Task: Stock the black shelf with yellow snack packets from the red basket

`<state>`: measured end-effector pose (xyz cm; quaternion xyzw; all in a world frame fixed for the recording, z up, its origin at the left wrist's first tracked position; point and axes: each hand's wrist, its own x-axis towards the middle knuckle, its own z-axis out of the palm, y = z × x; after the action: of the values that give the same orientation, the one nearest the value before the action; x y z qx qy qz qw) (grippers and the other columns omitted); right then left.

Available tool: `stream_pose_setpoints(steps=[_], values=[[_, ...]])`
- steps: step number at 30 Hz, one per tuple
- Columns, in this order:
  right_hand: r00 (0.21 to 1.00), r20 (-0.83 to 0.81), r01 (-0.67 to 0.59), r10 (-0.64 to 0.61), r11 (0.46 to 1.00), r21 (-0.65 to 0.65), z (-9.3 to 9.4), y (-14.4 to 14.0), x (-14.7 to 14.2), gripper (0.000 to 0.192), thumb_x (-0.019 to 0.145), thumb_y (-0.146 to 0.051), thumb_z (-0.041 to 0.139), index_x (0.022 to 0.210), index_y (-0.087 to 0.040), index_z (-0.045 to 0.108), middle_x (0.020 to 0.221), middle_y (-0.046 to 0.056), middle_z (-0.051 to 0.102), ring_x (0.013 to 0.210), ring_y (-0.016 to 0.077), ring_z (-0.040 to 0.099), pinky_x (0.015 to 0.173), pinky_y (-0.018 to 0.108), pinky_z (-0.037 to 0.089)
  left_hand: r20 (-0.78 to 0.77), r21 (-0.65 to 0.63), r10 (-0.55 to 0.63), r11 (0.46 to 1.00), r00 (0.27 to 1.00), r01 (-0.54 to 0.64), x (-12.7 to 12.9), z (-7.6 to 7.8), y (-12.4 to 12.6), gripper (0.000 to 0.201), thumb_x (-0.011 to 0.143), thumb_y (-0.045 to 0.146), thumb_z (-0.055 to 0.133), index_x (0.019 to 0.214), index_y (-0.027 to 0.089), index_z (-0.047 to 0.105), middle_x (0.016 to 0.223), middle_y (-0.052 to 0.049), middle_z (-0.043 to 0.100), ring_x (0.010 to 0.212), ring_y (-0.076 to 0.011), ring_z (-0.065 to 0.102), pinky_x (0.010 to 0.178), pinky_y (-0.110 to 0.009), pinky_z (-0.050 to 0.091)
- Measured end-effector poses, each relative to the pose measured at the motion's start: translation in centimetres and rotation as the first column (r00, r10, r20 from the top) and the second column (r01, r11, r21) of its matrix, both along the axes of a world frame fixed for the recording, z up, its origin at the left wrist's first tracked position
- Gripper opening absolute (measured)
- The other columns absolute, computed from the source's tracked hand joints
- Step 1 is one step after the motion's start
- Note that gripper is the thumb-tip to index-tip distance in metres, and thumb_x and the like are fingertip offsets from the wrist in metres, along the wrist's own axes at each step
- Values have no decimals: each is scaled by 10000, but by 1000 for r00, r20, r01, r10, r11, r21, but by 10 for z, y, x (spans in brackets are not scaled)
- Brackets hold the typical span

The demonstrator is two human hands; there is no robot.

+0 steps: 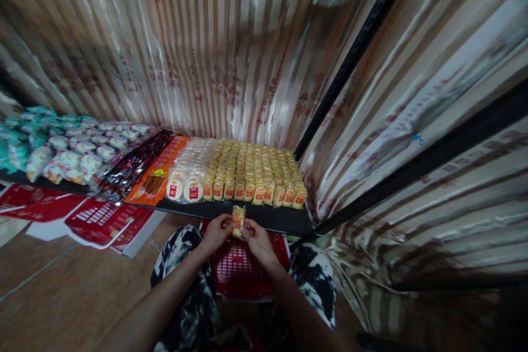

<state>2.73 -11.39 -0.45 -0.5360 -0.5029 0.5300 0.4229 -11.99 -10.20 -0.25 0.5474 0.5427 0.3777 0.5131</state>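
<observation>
Between my two hands is a small yellow wrapped snack pack with a red and orange label, held upright just in front of the shelf edge. My left hand pinches its left side, and my right hand has closed fingers at its right side. Beyond them, rows of the same yellow snack packs stand close together on the black shelf. Left of those rows are round white packaged cakes in clear wrap.
Orange snack packets, dark red wrapped packets, white bags and green bags line the shelf leftward. Red baskets or boxes sit below; a red basket is between my knees. Black posts and striped sheeting enclose the shelf.
</observation>
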Motion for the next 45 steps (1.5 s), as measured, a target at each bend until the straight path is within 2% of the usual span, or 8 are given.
stream_pose_setpoints(steps=[5,12,18,27,31,37,40,45], values=[[1000,-15,18,-17,999,39,-4,8,-10,408,674,-394,584,1000,-147,581,905,76,670,756,169,628,722,303,500,-153,108,57,993,987,-40,-3,16,0,218,754,243,503,923,144,597,843,-42,660,746,-134,591,716,-243,457],[989,126,66,-79,993,100,-8,15,-11,355,714,-386,578,1007,-191,623,877,45,683,724,170,626,706,315,510,-221,147,94,987,971,-62,0,15,7,201,762,225,499,933,169,591,862,-23,664,762,-126,599,738,-247,460],[965,240,72,-105,987,143,-11,19,-3,340,731,-356,556,1030,-212,627,916,29,676,722,158,620,737,310,502,-224,185,110,980,968,-68,11,13,10,175,763,200,506,914,169,589,856,-21,656,769,-121,595,745,-246,461],[914,324,186,-245,961,205,-3,31,8,434,736,-315,528,1140,-165,574,935,54,647,716,145,601,740,300,493,-217,268,163,958,963,-102,33,21,24,189,756,189,516,930,154,582,897,-50,639,795,-140,595,766,-273,467],[946,264,142,-189,972,190,-3,40,-2,469,741,-309,523,1191,-173,534,917,47,658,692,131,596,694,278,506,-228,303,290,928,930,-215,23,15,27,199,775,208,498,952,151,568,909,-60,631,802,-149,593,773,-298,473],[973,228,-4,-47,976,217,-7,51,-44,428,770,-284,500,1189,-201,535,1008,54,647,743,124,610,700,271,518,-265,412,476,842,838,-348,-14,0,34,230,795,254,468,977,149,562,932,-85,615,843,-188,587,806,-356,476],[965,260,-22,-34,978,210,-5,55,-57,425,771,-225,478,1193,-211,527,1048,51,640,800,134,621,728,281,519,-294,464,517,813,804,-353,-24,-6,39,223,795,269,467,959,156,567,906,-84,600,833,-195,577,796,-365,481],[937,347,-26,-47,979,201,0,60,-61,434,760,-162,462,1183,-215,541,1066,50,636,843,135,625,755,271,517,-341,442,523,822,781,-358,-23,-13,44,232,797,265,467,977,149,554,911,-89,585,858,-207,572,781,-363,486]])
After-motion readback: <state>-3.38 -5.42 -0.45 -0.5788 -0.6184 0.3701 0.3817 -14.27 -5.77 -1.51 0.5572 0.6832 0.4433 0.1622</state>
